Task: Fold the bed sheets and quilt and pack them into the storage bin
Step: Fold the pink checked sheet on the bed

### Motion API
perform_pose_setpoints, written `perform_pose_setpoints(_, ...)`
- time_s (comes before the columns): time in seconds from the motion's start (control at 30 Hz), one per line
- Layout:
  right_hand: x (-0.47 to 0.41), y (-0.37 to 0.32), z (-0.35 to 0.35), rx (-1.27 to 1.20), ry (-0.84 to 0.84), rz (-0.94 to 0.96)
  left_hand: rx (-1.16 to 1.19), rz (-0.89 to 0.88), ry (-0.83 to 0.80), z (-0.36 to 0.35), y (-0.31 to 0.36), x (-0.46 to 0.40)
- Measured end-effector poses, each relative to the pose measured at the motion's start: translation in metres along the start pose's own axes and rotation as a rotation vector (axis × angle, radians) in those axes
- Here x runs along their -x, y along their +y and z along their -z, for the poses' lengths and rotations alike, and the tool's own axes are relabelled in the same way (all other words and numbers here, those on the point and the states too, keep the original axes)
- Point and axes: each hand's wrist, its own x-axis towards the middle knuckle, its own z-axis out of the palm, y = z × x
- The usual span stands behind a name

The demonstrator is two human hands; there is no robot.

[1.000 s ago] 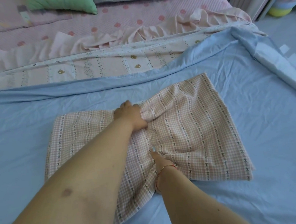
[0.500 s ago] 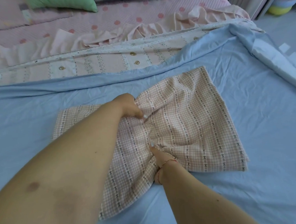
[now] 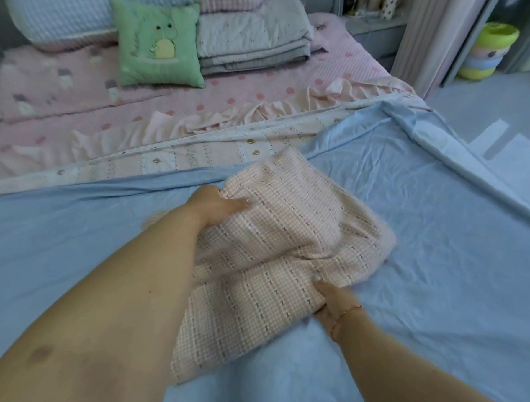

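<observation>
Basically, pink checked sheet (image 3: 286, 242) lay bunched, half-folded on the blue sheet (image 3: 426, 209) on the bed; left hand (image 3: 217, 204) gripped its far fold, right hand (image 3: 332, 302) pinched the near edge. Right fingertips hidden under cloth.

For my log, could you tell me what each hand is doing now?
Left hand: grips the checked pink cloth.
Right hand: grips the same cloth's near edge.
</observation>
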Motion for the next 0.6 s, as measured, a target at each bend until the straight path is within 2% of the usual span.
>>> perform_pose_setpoints(0.1,0.013,-0.044,0.000,0.002,0.080,0.144,0.265,0.051,0.101,0.016,0.003,0.029)
perform_pose_setpoints(0.17,0.030,-0.071,-0.003,0.104,0.064,0.207,0.460,0.112,0.165,0.021,0.005,0.053)
perform_pose_setpoints(0.23,0.041,-0.083,-0.004,0.320,0.044,0.223,0.603,0.154,0.202,0.021,0.002,0.072)
perform_pose_setpoints(0.37,0.060,-0.107,-0.001,0.771,0.160,0.361,0.803,0.260,0.287,0.023,-0.027,0.109)
perform_pose_setpoints(0.47,0.082,-0.130,-0.012,0.811,0.129,0.484,0.878,0.328,0.335,0.022,-0.048,0.134)
perform_pose_setpoints(0.6,0.113,-0.141,-0.033,0.813,0.115,0.525,1.004,0.350,0.343,0.021,-0.052,0.158)
